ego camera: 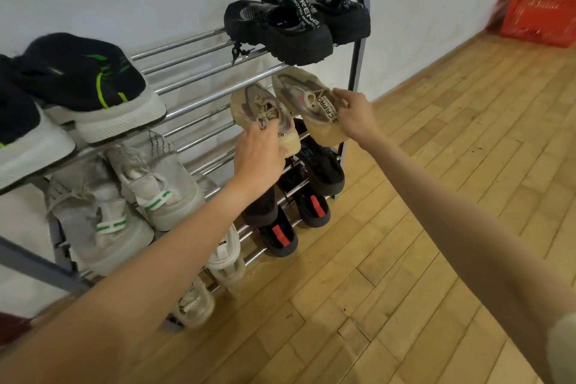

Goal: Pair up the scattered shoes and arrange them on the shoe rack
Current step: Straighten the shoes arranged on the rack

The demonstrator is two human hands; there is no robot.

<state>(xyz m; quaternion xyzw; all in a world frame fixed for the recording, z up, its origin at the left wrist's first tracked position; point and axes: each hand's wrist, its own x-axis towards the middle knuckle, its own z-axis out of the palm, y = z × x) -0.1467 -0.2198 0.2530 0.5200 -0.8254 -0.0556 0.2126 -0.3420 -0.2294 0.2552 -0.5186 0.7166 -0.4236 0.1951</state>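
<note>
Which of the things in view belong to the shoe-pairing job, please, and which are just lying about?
Job: left hand and right hand, each gripping a beige sneaker; shoe rack; black sandals; grey sneakers.
Lying about: red crate; wooden floor.

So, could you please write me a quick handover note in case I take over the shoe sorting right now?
Left hand: grips one beige sneaker at the laces.
Right hand: grips the matching beige sneaker.
Both are held at the second tier of the shoe rack, right end, whether seated is unclear.
Done: black sandals and black-and-green sneakers on top; grey sneakers, black-and-red shoes and white sandals lower down.
Left: seat the beige pair and let go.
</note>
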